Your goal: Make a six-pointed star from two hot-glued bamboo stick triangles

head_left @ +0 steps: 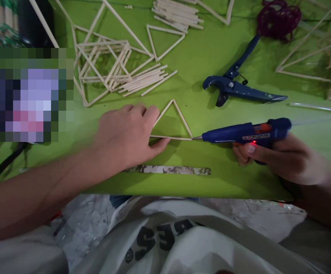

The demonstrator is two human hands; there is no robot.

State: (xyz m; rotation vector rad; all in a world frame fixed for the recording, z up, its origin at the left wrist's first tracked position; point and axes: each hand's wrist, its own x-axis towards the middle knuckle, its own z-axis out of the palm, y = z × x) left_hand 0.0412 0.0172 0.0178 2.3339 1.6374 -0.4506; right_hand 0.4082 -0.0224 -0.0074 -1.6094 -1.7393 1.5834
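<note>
A small triangle of thin wooden sticks [183, 118] lies flat on the green table. My left hand [133, 131] rests over its left side, thumb on the bottom stick and fingers curled at the left stick; the left corner is hidden under the hand. Wrapped around the handle of a blue glue gun [234, 133] is my right hand [282, 156]. The gun's metal nozzle touches or nearly touches the triangle's lower right corner. A red light glows on the gun, and a clear glue stick trails from its back.
Behind the triangle lie a blue cutter [234, 85], a wooden stick triangle [168, 42], stacked frames [105, 64] and loose sticks [148, 80]. Purple cord [279, 19] is coiled at the back right. A stained flat strip [176, 169] lies near the front edge. A clear rod [314, 107] lies right.
</note>
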